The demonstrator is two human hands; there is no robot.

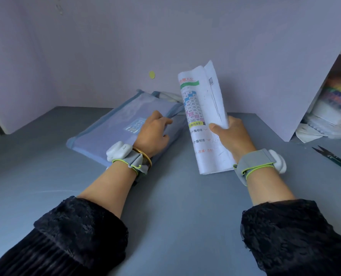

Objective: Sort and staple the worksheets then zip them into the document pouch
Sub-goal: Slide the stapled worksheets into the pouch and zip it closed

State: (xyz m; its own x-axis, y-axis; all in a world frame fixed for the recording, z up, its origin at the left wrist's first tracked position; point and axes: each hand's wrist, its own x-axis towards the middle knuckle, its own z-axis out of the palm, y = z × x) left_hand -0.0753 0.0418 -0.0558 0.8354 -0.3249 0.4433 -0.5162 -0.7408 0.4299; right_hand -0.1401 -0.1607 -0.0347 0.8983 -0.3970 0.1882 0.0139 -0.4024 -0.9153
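Observation:
A blue mesh document pouch (109, 128) lies flat on the grey desk, left of centre. My left hand (153, 134) rests on its right part, fingers pinching the pouch's upper right edge near the zipper. My right hand (232, 134) grips a bundle of white worksheets (203, 116) curled lengthwise and held upright, its lower end touching the desk. The top sheet shows a coloured number grid and printed text. No stapler is visible.
Black scissors (335, 159) lie at the right edge of the grey desk (177, 196). A shelf (333, 108) at the right holds stacked papers and books. Crumpled white material (170, 96) sits behind the pouch against the lilac wall.

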